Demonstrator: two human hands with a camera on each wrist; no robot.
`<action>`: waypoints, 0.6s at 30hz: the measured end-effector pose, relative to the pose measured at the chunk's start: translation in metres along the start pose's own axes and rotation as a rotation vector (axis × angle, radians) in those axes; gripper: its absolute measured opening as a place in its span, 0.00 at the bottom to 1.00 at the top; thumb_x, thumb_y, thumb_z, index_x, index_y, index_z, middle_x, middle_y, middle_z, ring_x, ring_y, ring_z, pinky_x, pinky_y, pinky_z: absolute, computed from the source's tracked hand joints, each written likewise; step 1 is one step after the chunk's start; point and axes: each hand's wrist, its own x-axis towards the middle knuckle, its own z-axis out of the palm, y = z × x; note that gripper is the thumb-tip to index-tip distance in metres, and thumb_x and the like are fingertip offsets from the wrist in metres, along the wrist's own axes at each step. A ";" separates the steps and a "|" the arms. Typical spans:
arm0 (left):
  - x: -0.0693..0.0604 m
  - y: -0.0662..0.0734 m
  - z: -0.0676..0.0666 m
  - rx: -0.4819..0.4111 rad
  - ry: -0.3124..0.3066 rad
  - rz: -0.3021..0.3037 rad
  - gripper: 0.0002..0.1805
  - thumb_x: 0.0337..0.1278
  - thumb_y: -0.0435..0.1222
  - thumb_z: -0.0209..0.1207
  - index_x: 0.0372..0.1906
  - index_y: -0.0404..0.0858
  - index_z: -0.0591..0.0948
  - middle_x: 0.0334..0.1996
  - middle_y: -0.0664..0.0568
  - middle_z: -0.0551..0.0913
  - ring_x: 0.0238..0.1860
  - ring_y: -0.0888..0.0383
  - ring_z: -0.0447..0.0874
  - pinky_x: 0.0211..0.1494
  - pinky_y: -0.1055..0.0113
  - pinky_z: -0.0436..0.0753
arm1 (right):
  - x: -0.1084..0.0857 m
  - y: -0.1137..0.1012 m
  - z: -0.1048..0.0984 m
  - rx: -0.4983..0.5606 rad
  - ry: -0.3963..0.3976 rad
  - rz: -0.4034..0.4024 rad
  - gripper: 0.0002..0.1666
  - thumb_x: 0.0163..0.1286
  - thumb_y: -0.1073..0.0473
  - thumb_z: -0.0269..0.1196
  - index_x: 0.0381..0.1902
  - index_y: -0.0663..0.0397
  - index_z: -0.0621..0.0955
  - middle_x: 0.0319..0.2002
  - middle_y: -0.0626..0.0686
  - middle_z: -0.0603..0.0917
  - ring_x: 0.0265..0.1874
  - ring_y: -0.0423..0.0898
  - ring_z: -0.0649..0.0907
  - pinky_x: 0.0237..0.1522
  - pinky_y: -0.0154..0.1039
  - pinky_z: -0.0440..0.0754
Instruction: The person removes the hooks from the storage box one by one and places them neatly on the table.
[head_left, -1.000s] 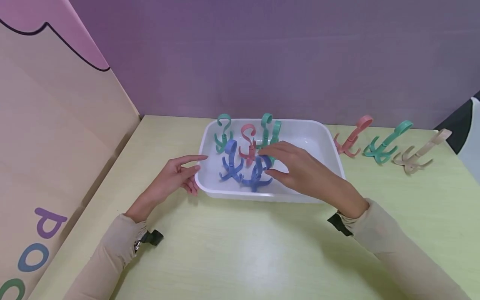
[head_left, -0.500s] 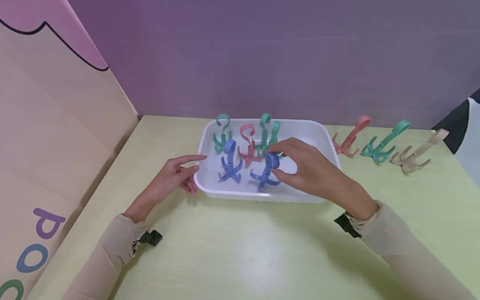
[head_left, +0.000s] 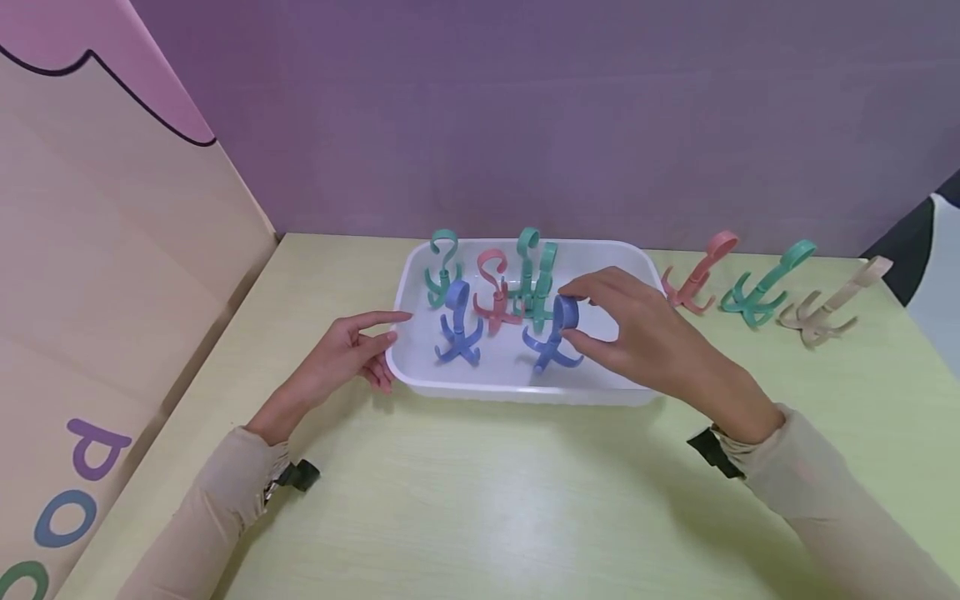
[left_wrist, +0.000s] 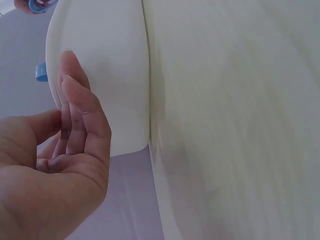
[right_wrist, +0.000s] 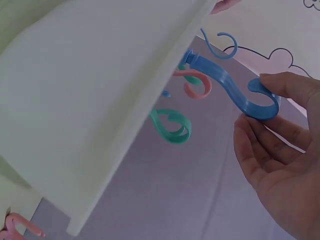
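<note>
Both hands are over a pale wood-grain table point(head_left: 495, 492): the left hand point(head_left: 347, 354), fingers loosely extended, touches the left end of a white plastic tray point(head_left: 495, 392); the right hand point(head_left: 660, 337) pinches the curled top of a blue pronged hook point(head_left: 554, 347), tilted within the tray. Whether its prongs touch the floor, I cannot tell. Lifting or shifting it seems the step; next calls for a steady pinch, clear of the rim.

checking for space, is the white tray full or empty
Partly full: the white tray holds green hooks, a pink hook and a blue hook, with bare gaps showing between them.
</note>
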 end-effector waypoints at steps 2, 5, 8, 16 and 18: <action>0.000 0.000 0.000 0.004 0.001 -0.003 0.24 0.79 0.31 0.54 0.74 0.35 0.73 0.21 0.45 0.87 0.21 0.52 0.89 0.28 0.60 0.89 | -0.002 0.001 -0.002 -0.015 0.011 -0.005 0.26 0.57 0.66 0.79 0.54 0.59 0.84 0.47 0.54 0.86 0.47 0.50 0.85 0.47 0.50 0.88; 0.000 0.001 0.000 0.009 -0.001 0.000 0.24 0.79 0.30 0.53 0.74 0.34 0.72 0.21 0.45 0.87 0.21 0.52 0.89 0.28 0.60 0.89 | -0.005 0.002 -0.006 -0.035 0.030 -0.009 0.26 0.56 0.66 0.79 0.53 0.58 0.85 0.46 0.53 0.87 0.46 0.50 0.85 0.46 0.50 0.87; 0.000 0.000 0.000 0.008 -0.008 0.005 0.24 0.79 0.29 0.53 0.74 0.33 0.72 0.21 0.45 0.87 0.21 0.52 0.89 0.29 0.60 0.89 | -0.007 0.002 -0.011 -0.044 0.043 -0.001 0.26 0.56 0.66 0.79 0.53 0.58 0.85 0.47 0.53 0.87 0.46 0.50 0.85 0.46 0.50 0.87; 0.000 0.001 0.000 -0.006 -0.009 0.001 0.24 0.79 0.30 0.53 0.74 0.34 0.72 0.21 0.46 0.87 0.21 0.53 0.89 0.29 0.58 0.90 | -0.014 0.002 -0.024 -0.067 0.068 0.043 0.27 0.55 0.65 0.80 0.54 0.57 0.85 0.47 0.53 0.88 0.46 0.49 0.84 0.45 0.48 0.85; 0.000 0.001 0.000 -0.006 -0.007 -0.001 0.24 0.79 0.30 0.53 0.74 0.34 0.72 0.21 0.46 0.87 0.21 0.53 0.89 0.29 0.58 0.90 | -0.016 0.004 -0.027 -0.077 0.091 0.028 0.27 0.54 0.66 0.80 0.53 0.58 0.85 0.46 0.53 0.88 0.45 0.49 0.84 0.45 0.41 0.83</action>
